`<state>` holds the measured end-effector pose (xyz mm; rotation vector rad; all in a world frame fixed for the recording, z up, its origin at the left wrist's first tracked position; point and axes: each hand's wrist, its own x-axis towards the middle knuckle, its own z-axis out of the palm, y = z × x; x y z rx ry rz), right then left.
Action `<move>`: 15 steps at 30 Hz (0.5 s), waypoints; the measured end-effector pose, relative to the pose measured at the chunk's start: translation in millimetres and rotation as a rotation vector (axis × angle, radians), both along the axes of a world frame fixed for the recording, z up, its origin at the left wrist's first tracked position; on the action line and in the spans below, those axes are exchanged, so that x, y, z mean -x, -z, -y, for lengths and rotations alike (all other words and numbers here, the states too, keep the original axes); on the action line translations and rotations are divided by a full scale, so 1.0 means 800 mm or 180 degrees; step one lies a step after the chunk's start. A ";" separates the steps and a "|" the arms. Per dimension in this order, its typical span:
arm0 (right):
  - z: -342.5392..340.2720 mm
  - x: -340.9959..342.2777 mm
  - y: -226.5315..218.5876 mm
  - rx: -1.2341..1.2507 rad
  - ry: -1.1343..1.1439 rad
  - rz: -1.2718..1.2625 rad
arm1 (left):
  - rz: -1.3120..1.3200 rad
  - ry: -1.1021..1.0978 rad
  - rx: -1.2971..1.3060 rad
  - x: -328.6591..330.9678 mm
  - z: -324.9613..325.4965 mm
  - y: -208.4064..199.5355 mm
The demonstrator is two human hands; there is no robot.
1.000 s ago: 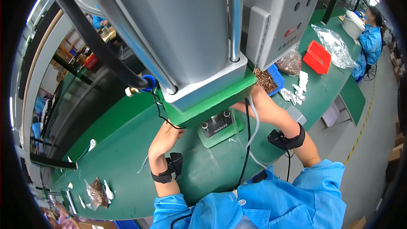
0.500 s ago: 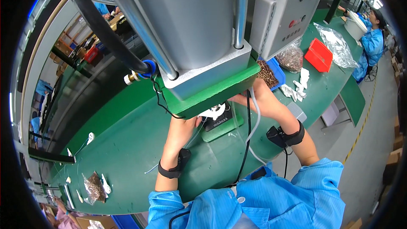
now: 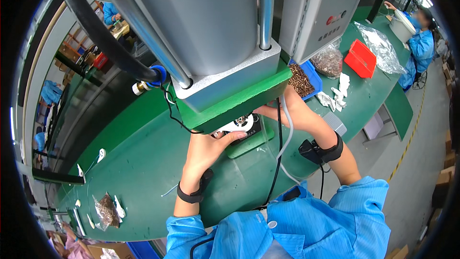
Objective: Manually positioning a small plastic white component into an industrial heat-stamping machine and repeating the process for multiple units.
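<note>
A white round plastic part (image 3: 243,123) with a small metal piece at its middle sits over the black block on the green base (image 3: 254,145) of a press. My left hand (image 3: 207,149) grips this part from the near left, thumb laid along its edge; its other fingers are mostly hidden. My right hand (image 3: 293,110) reaches in from the right, beneath the edge of the green press head (image 3: 235,100). Its fingertips are largely hidden there, so what they hold, if anything, does not show. A grey tube and a black cable hang beside the right hand.
Behind my right hand stands a blue tray (image 3: 311,79) of small brass-coloured pieces. Farther right are a bag of parts (image 3: 328,62), a red bin (image 3: 360,59) and white pieces (image 3: 341,91). Another bag (image 3: 107,211) lies at left. A co-worker (image 3: 420,48) works at far right.
My left hand has turned, and its thumb has come out onto the white plastic part, which shows more fully. My right hand stays nearly in place under the press head.
</note>
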<state>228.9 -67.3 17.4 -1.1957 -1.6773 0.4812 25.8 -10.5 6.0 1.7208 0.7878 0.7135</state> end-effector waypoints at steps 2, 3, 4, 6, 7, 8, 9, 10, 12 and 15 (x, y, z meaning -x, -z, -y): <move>-0.001 0.001 0.002 -0.0115 -0.0017 -0.0049 | -0.0195 -0.0034 -0.0187 0.001 -0.001 0.003; -0.001 0.001 0.003 -0.0162 -0.0020 -0.0129 | -0.0292 -0.0052 -0.0280 0.002 -0.002 0.004; -0.001 0.001 0.003 -0.0177 -0.0005 -0.0141 | -0.0183 -0.0086 -0.0217 0.002 -0.001 0.004; -0.001 -0.001 0.003 -0.0175 0.0025 -0.0094 | 0.0032 -0.0157 -0.0095 0.002 0.001 0.004; -0.001 -0.001 0.004 -0.0136 0.0037 -0.0115 | -0.0088 -0.0119 -0.0094 0.002 0.000 0.003; -0.001 -0.002 0.005 -0.0100 0.0056 -0.0134 | -0.0208 -0.0079 -0.0094 0.002 -0.002 0.001; 0.000 -0.002 0.007 -0.0043 0.0063 -0.0233 | -0.0327 -0.0041 -0.0093 0.002 -0.004 -0.001; 0.000 -0.001 0.007 -0.0029 0.0045 -0.0273 | -0.0290 -0.0015 -0.0115 0.001 -0.005 -0.001; -0.002 0.002 0.003 -0.0055 -0.0021 -0.0294 | -0.0215 0.0024 -0.0150 0.001 -0.008 -0.001; -0.005 0.007 0.006 0.0174 -0.0198 -0.0527 | -0.0210 0.0193 0.0043 0.002 -0.022 0.002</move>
